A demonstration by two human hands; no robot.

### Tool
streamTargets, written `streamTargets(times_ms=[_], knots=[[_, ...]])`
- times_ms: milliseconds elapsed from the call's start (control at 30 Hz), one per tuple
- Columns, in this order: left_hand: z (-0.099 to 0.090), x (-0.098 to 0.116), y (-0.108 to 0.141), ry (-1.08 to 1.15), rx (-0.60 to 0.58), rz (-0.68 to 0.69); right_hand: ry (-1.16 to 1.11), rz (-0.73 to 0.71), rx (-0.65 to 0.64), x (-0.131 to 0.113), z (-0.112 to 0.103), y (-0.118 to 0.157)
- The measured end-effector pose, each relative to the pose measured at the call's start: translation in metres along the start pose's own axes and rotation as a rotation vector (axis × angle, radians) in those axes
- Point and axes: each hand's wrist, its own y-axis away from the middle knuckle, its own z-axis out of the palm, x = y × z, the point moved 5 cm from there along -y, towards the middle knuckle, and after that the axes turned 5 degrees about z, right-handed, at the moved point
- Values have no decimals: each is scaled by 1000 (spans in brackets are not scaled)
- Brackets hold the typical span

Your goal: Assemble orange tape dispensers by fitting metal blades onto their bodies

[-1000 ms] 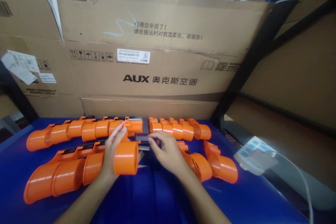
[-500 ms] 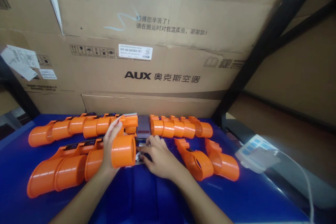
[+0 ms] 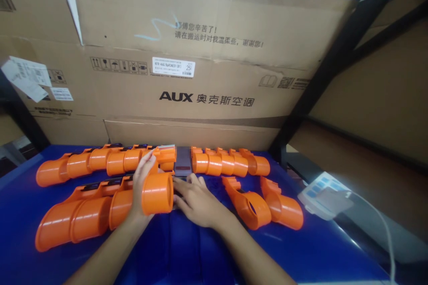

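Head camera shows the left hand (image 3: 141, 191) with its fingers clamped around an orange holder (image 3: 157, 193), raised over the middle of the blue desk (image 3: 321, 254). Beside its open end, the right hand (image 3: 200, 202) has bent fingers; from here I can't tell whether they pinch anything. More orange pieces (image 3: 91, 218) lie toward the left and right edges, a dark panel (image 3: 183, 160) between the back rows, near the far edge by a carton (image 3: 217, 75).
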Motion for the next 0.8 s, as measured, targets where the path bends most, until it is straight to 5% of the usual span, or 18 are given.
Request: streamTargets(times_ms=[267, 800], knots=[[5, 3, 5, 62, 108, -79, 75, 14, 33, 8, -4, -2], [10, -10, 6, -56, -99, -162, 84, 16, 92, 12, 9, -4]])
